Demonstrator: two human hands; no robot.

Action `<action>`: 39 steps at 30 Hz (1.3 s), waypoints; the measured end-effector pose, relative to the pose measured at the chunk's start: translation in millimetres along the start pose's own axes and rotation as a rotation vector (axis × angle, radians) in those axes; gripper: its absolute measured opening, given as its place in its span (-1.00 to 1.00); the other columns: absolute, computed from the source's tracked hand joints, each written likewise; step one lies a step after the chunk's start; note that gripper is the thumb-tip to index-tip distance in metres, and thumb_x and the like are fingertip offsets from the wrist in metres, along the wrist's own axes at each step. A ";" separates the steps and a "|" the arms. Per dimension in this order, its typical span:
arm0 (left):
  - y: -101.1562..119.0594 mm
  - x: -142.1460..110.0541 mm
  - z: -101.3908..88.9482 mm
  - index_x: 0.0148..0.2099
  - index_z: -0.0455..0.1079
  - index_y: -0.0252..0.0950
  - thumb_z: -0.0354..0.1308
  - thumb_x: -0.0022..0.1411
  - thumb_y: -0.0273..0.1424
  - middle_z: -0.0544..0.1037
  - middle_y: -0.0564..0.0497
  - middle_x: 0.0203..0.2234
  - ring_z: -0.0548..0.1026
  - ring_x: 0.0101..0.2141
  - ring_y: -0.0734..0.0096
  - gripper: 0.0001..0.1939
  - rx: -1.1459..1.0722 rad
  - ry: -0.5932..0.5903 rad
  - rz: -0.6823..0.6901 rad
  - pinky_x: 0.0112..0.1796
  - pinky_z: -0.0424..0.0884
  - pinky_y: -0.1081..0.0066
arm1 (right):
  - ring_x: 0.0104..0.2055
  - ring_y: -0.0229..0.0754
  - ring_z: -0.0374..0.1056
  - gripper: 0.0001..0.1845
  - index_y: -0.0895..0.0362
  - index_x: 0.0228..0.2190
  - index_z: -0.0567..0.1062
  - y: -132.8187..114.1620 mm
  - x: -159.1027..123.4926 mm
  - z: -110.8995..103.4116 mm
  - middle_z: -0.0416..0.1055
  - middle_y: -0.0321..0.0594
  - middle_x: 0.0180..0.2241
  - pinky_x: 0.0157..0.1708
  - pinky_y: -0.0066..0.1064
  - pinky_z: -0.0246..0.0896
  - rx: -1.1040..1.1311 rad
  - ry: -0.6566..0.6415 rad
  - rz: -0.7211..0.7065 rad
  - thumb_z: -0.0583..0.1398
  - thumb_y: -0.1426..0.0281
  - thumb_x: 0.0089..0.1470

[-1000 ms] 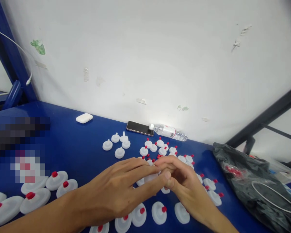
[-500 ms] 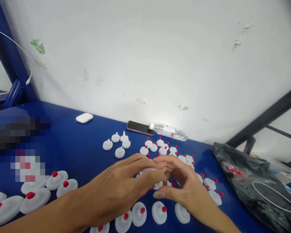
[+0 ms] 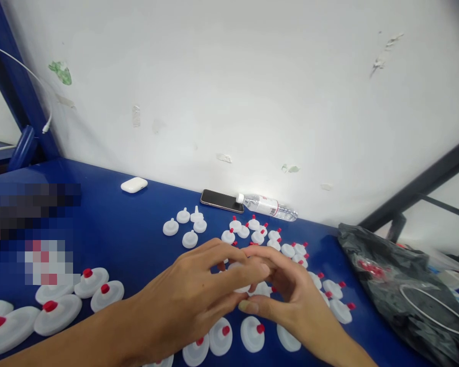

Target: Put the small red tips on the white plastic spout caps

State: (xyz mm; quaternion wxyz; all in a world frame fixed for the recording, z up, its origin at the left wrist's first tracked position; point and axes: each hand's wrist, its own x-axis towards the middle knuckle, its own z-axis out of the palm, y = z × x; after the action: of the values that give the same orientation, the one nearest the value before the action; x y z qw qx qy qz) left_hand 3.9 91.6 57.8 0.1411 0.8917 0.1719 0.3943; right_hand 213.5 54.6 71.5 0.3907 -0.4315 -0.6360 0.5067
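My left hand (image 3: 193,295) and my right hand (image 3: 286,293) meet above the blue table (image 3: 115,229), fingers curled together round a small white plastic cap (image 3: 241,285) that shows between the fingertips. Below and around them lie several white disc-shaped caps with red tips (image 3: 252,334). A small group of plain white caps without red tips (image 3: 185,227) sits farther back on the table. How each hand grips the cap is partly hidden by the fingers.
More red-tipped caps (image 3: 57,313) lie at the lower left. A white earbud case (image 3: 133,184), a dark phone (image 3: 222,201) and a lying water bottle (image 3: 268,206) rest along the white wall. A black plastic bag (image 3: 398,290) with a white cable sits at the right.
Both hands have stayed together over the caps; the fingers have shifted slightly, the right thumb dropping lower and the white cap turning between the fingertips.
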 end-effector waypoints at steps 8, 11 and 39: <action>-1.8 -0.4 2.1 0.12 0.28 -0.13 0.17 0.31 -0.53 0.52 0.00 -0.08 0.58 -0.14 0.40 -0.63 -0.147 0.076 0.026 -0.19 0.56 0.47 | -0.11 -0.17 0.44 -0.57 -0.09 0.02 0.44 1.6 -0.3 1.3 0.51 -0.27 -0.11 -0.03 -0.29 0.35 0.190 -0.036 0.009 0.35 0.34 0.11; -1.3 -1.1 1.7 0.09 0.29 -0.13 0.22 0.28 -0.53 0.54 0.00 -0.10 0.59 -0.16 0.37 -0.62 -0.169 0.107 0.009 -0.20 0.59 0.42 | -0.10 -0.14 0.47 -0.48 -0.08 0.01 0.46 1.5 0.9 1.4 0.52 -0.25 -0.11 -0.07 -0.28 0.38 0.226 -0.061 0.032 0.41 0.40 0.01; -10.3 1.3 1.3 -0.11 0.33 -0.10 0.16 0.25 -0.41 0.61 0.09 -0.16 0.62 -0.21 0.36 -0.83 -0.025 0.256 -0.262 -0.18 0.57 0.51 | -0.03 0.07 0.48 -0.71 -0.09 -0.05 0.56 -3.8 5.4 -32.7 0.57 -0.16 -0.07 -0.08 -0.12 0.46 -0.484 0.333 -0.125 0.26 0.23 0.18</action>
State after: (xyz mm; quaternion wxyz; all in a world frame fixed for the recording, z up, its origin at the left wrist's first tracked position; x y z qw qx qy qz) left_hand 3.7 101.3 53.8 0.1792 0.8024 0.2983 0.4848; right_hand 241.7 69.3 81.5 0.4061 -0.5492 -0.6906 0.2376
